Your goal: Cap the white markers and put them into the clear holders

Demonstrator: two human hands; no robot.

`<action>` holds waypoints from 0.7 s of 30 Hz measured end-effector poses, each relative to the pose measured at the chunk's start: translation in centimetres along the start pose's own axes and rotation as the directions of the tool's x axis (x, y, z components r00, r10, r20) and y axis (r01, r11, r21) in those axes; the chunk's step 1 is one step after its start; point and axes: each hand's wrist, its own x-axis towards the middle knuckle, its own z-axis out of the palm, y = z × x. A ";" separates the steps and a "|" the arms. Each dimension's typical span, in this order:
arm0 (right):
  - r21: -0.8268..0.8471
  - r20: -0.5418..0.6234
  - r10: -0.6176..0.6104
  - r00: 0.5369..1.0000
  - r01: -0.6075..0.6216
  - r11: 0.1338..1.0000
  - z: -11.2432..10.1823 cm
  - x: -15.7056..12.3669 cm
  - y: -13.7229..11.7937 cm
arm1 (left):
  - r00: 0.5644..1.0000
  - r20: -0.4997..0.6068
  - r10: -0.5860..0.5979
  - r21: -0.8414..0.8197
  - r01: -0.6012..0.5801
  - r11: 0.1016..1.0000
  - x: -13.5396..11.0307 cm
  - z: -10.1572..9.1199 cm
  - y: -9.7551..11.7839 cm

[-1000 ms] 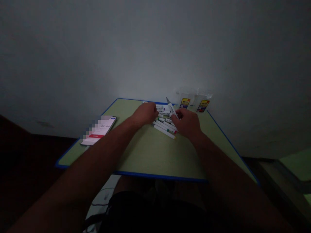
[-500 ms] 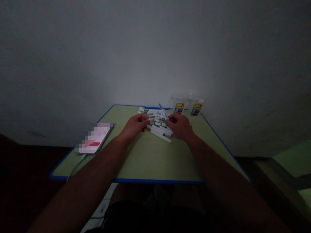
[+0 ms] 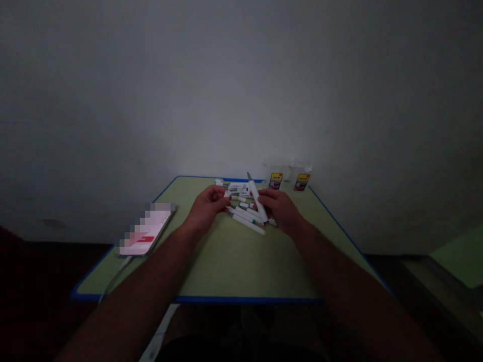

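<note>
A heap of white marker pens [image 3: 245, 213] with coloured ends lies at the far middle of a green table [image 3: 230, 261] with a blue edge. My right hand [image 3: 279, 210] holds one white marker [image 3: 256, 198] tilted upward, its dark uncapped tip pointing away from me. My left hand [image 3: 207, 206] is curled at the left side of the heap, and its fingertips pinch a small white piece, apparently a cap [image 3: 227, 193].
A phone [image 3: 145, 230] with a lit screen lies at the table's left, a cable running off the near edge. Two clear containers with yellow labels [image 3: 289, 180] stand at the far right corner against a plain wall. The room is dim.
Both hands drew back toward me from the heap. The right hand kept its marker, and the left hand came away from the heap with a small white piece.
</note>
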 end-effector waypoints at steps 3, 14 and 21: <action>0.136 0.065 0.007 0.998 -0.015 0.991 0.0 -0.2 -0.1 | 0.998 0.050 0.044 -0.028 -0.043 0.999 -0.1 0.0 -0.1; 0.392 0.115 0.025 0.993 -0.068 0.917 0.1 0.1 0.1 | 0.991 0.136 0.010 -0.035 -0.005 0.999 -0.5 0.3 0.1; 0.414 0.130 0.054 0.990 -0.103 0.904 0.2 -0.1 -0.1 | 0.988 0.146 -0.047 -0.025 0.051 0.998 -0.8 0.6 0.4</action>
